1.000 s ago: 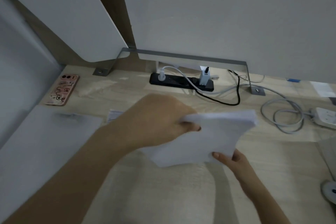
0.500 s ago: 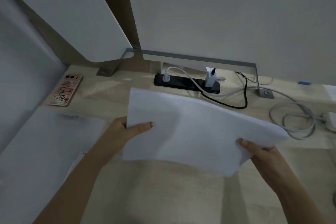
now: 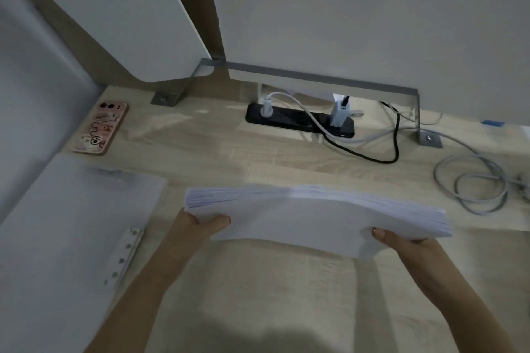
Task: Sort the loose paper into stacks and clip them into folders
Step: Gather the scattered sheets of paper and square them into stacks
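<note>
Well to the left of the paper stack (image 3: 315, 218), a phone in a pink case (image 3: 100, 127) lies at the back of the tabletop (image 3: 258, 295). Nearer, just left of the stack, is a pale folder (image 3: 71, 223) with a punched strip (image 3: 123, 258). The left hand (image 3: 198, 225) has its grip on the stack's left end, thumb on top. Half a second ago the sheets were tipped up, face to the camera. Now the stack is level and edge-on above the tabletop. The right hand (image 3: 401, 243) pinches its right end. Behind the stack sits a power strip (image 3: 299, 120), and to its right a coiled cable (image 3: 473, 183). The sheets look gathered, probably ready for squaring, then clipping.
</note>
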`<move>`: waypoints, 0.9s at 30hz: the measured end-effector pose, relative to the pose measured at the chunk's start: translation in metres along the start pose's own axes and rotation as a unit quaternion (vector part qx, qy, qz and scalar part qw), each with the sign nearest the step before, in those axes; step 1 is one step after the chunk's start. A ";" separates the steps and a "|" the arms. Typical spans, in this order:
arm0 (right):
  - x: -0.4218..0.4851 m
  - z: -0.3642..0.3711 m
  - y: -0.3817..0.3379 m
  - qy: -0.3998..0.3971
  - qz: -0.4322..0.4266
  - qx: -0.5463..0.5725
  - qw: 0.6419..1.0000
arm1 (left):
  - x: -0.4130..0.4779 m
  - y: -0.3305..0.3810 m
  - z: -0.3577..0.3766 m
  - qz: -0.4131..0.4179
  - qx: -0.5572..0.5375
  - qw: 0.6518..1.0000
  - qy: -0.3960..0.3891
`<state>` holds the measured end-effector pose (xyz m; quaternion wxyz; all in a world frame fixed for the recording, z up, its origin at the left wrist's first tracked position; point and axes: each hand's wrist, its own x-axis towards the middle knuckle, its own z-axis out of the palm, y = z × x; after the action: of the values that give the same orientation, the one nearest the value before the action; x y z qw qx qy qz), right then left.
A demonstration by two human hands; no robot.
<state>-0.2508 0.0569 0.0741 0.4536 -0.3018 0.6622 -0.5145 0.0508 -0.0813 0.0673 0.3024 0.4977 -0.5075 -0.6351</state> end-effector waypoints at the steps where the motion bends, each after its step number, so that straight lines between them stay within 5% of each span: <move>1: -0.002 -0.005 0.002 -0.011 -0.005 -0.002 1.000 | -0.002 0.001 -0.003 -0.002 0.003 1.000 -0.014; 6: -0.001 -0.001 0.007 -0.035 0.032 -0.036 0.998 | 0.005 -0.011 -0.002 -0.039 0.049 0.998 -0.008; 23: 0.001 0.000 0.015 -0.015 0.021 -0.010 1.000 | 0.005 -0.007 -0.003 0.058 0.019 0.998 0.005; 27: 0.002 0.004 0.017 -0.027 0.037 -0.019 0.999 | 0.007 -0.023 -0.003 -0.020 0.006 1.000 0.008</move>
<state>-0.2464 0.0582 0.0568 0.4837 -0.2995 0.6703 -0.4764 0.0546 -0.0815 0.0435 0.2908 0.5146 -0.4987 -0.6340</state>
